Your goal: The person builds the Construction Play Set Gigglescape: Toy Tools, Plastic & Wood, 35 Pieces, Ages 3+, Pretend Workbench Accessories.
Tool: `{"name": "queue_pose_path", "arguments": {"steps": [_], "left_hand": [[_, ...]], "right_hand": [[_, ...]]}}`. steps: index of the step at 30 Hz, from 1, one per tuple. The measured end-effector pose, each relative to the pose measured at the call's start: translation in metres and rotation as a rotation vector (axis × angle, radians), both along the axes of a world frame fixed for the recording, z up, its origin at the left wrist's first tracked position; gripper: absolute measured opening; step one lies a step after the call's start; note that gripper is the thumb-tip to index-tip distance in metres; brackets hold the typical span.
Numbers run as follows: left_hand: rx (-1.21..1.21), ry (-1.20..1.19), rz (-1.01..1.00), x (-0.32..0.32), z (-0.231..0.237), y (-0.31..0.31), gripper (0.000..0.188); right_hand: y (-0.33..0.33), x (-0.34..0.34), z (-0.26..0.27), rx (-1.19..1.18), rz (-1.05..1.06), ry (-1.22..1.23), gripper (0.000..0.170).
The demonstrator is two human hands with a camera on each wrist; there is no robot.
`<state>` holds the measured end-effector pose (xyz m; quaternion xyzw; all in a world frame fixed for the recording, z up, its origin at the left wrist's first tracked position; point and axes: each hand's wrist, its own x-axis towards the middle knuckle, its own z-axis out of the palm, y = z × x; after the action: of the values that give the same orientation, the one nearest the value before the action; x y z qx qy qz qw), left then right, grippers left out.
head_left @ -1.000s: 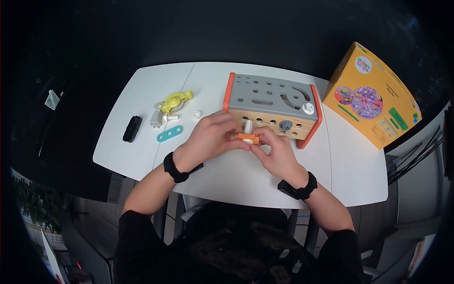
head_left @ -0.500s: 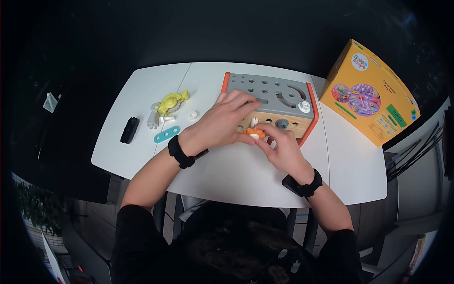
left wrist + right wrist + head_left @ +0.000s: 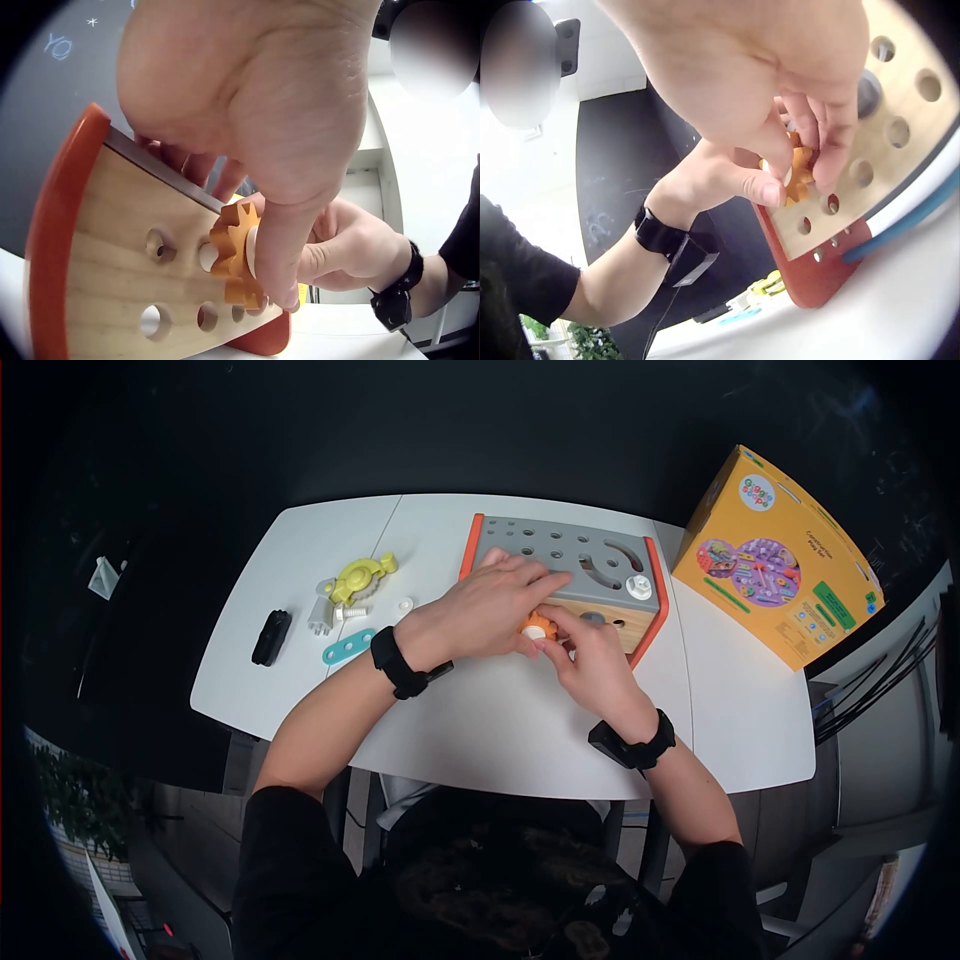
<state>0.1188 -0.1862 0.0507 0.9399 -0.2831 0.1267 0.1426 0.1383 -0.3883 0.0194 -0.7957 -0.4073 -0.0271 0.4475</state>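
An orange toy gear (image 3: 235, 259) with a white bolt head (image 3: 252, 251) at its centre is held close against the wooden front panel (image 3: 120, 232) of a toy workbench. The bolt's shank is hidden behind the gear. My left hand (image 3: 485, 605) lies over the bench's grey top edge with its fingers extended, its thumb pressing on the bolt head. From the other side, my right hand (image 3: 598, 668) pinches the gear's edge between thumb and fingers. A grey knob (image 3: 868, 94) sits in the panel beside my right fingers.
Left on the white table lie a yellow toy piece (image 3: 358, 578), a grey piece (image 3: 322, 610), a white bolt (image 3: 352, 613), a white nut (image 3: 405, 604), a teal strip (image 3: 348, 646) and a black object (image 3: 271, 638). A yellow box (image 3: 800, 550) stands at right.
The gear and bolt have moved forward to the bench's front panel, and the white shank has gone from sight. My left hand has shifted from the gear's side onto the bench top.
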Motion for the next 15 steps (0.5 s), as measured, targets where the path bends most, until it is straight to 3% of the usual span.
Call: {"name": "queue_pose_path", "arguments": {"steps": [5,15], "left_hand": [[0.001,0.064,0.081,-0.006,0.006,-0.010,0.074],[-0.138,0.027,0.110,-0.003,-0.003,-0.015,0.072]], "right_hand": [[-0.007,0.001,0.003,-0.017,0.036,0.089,0.034],[-0.019,-0.008,0.014,-0.097,-0.061,0.184,0.032]]}}
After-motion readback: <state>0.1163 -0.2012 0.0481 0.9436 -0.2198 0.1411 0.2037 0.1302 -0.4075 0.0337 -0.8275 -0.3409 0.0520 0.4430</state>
